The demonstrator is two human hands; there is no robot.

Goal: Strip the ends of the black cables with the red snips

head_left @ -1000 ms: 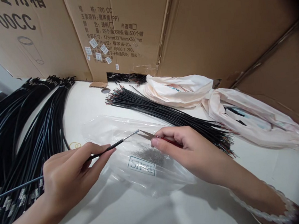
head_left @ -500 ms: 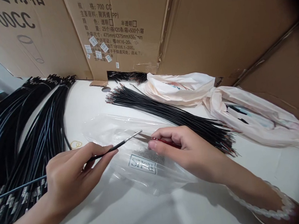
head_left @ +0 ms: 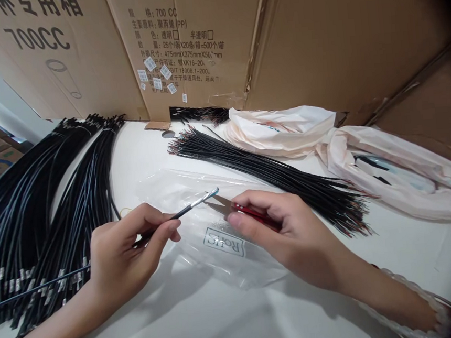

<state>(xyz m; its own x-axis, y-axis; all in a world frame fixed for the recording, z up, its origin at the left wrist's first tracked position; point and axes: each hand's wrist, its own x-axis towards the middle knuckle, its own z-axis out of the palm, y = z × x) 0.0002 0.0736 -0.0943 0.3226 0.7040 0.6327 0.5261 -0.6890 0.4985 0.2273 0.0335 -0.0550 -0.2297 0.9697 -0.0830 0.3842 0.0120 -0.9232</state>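
Observation:
Pinched between the thumb and fingers of my left hand point(head_left: 132, 251) is a black cable point(head_left: 184, 210). Its bared end is silvery, with a bluish tint at the tip, and points up to the right. My right hand point(head_left: 281, 227) is closed around red-handled scissors point(head_left: 223, 205), whose pointed metal blades face left. The blade tip lies close beside the cable's bared end; whether they touch I cannot tell. Under both hands lies a clear plastic bag point(head_left: 187, 180) printed with RoHS, with dark fine scraps partly showing on it.
Bundles of black cables point(head_left: 81, 187) with silvery labels lie at the left. Another black cable bundle point(head_left: 257, 171) with stripped ends lies behind my right hand. Whitish plastic bags point(head_left: 285, 132) rest at the back right, against tall cardboard boxes point(head_left: 317, 40). The table point(head_left: 223, 321) is white.
The cable has turned in my left fingers, and its bared end now shows blue at the tip. The scissor blades appear wider in view. The whole view has shifted slightly.

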